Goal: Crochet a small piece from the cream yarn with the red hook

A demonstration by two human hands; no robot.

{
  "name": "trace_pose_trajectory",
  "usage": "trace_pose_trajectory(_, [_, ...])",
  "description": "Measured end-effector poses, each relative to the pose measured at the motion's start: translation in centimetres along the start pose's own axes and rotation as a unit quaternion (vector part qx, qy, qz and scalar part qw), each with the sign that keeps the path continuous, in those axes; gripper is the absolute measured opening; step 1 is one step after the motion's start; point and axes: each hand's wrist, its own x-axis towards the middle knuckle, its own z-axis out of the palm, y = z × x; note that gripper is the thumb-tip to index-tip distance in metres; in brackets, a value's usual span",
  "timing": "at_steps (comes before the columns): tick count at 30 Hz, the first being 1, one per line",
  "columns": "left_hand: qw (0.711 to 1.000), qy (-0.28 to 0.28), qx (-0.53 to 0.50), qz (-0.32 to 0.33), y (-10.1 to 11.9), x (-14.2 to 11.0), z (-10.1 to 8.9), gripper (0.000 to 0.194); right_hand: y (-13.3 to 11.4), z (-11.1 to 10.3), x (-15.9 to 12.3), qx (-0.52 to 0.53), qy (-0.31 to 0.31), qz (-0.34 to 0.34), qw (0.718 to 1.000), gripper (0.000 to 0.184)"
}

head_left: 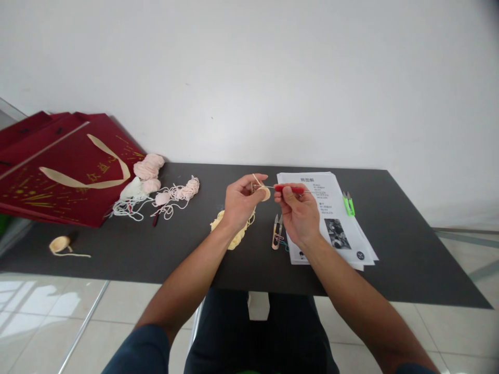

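Note:
In the middle of the view my left hand (pixel 242 200) pinches a small round cream crochet piece (pixel 265 194). A strand of yarn runs up over its raised index finger. My right hand (pixel 299 214) grips a crochet hook (pixel 289 189) by its red handle, and the thin metal shaft reaches left to the piece. Whether the tip sits inside a stitch is too small to tell. Under my left wrist lies a pale yellow yarn skein (pixel 237 239), partly hidden by the arm.
Thread snips (pixel 276 236) lie beside printed sheets (pixel 312 218), with green-handled snips (pixel 349 204) at the sheets' right edge. Pink and white yarn (pixel 148 169) rests against dark red gift bags (pixel 74 166). A cream crochet piece (pixel 60 244) with a loose tail is at the left on the dark table (pixel 405 249).

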Motion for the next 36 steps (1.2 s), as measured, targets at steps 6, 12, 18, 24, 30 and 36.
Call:
trace_pose_trajectory(6, [1.000,0.002,0.013,0.012,0.3,0.0,0.0,0.044,0.0,0.1,-0.2,-0.028,0.001,-0.027,0.999,0.017])
trace_pose_trajectory(12, [1.000,-0.006,0.020,0.008,0.4,-0.1,0.1,0.066,0.7,0.0,-0.8,-0.128,0.011,-0.135,0.983,0.009])
trace_pose_trajectory(18, [0.988,0.008,-0.138,-0.064,0.8,-0.3,0.3,0.072,1.2,-1.0,-1.9,-0.307,-0.072,-0.349,0.883,0.030])
trace_pose_trajectory(24, [0.977,-0.003,-0.193,-0.095,1.3,-0.1,0.3,0.059,1.4,-0.7,-1.5,-0.197,-0.064,-0.231,0.951,0.021])
trace_pose_trajectory(30, [0.981,-0.003,-0.167,-0.095,1.5,0.0,0.5,0.061,0.2,-0.1,-0.1,-0.064,-0.027,-0.102,0.992,0.010])
trace_pose_trajectory(36, [0.989,-0.019,-0.130,-0.075,1.5,0.0,0.3,0.057,-0.4,-0.1,0.1,-0.050,-0.030,-0.113,0.992,0.014])
